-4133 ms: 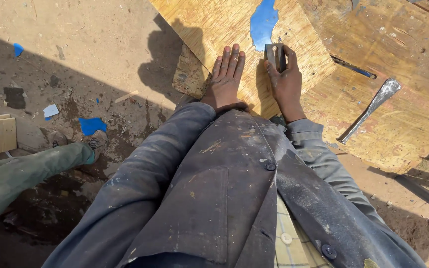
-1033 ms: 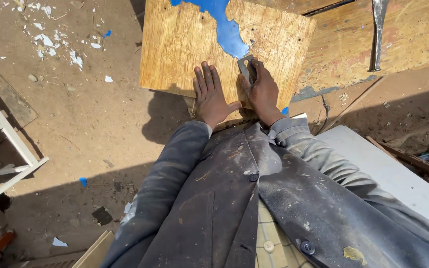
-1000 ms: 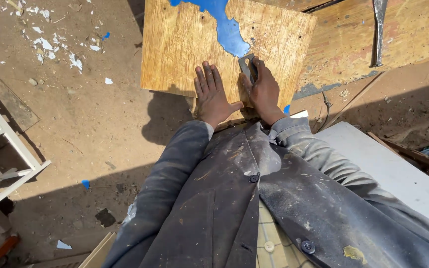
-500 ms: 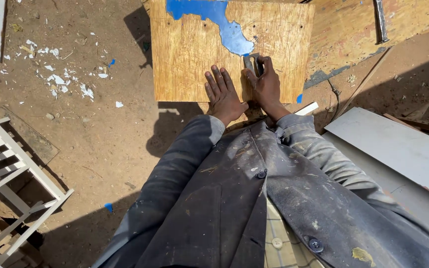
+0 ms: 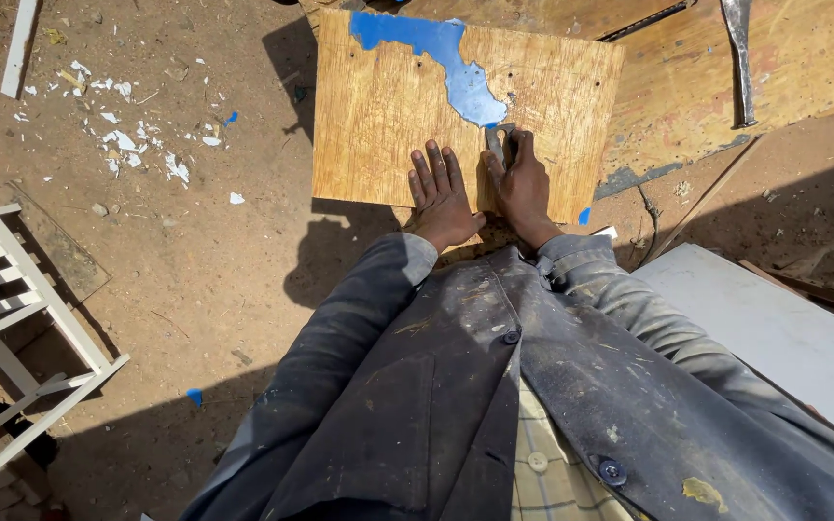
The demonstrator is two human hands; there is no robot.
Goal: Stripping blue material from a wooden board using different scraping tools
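- The right hand [image 5: 525, 188] is gripping a small metal scraper [image 5: 497, 145], fingers clamped around its handle, with the blade pointing away from the person and resting at the lower tip of the blue paint patch [image 5: 441, 53].
- The left hand [image 5: 442, 193] is lying flat just beside the right hand, fingers spread apart and holding nothing, pressing on the plywood board [image 5: 388, 116].
- The board is lying on the dirt ground [image 5: 195, 270] directly ahead of both hands, its near edge under the wrists.
- The board is looking stiff, flat and rough, probably light enough to slide, so the flat palm seems to be steadying it; its edges would be the natural places to take hold of it.
- The scraper is looking rigid and thin; the handle is the safe part to grip, the blade edge less so.
- Beyond the right hand a long metal tool [image 5: 737, 58] is lying on a larger wooden panel [image 5: 707, 106]; to the right a white board [image 5: 774, 328] is resting.
- Far to the left of the left hand a white wooden frame [image 5: 21, 318] is standing, with white paint chips [image 5: 127, 145] scattered beyond it.
- The scraper's handle is mostly hidden inside the fist, and the blade edge is hard to make out; the frame and the long tool are being cut off by the picture's edges.
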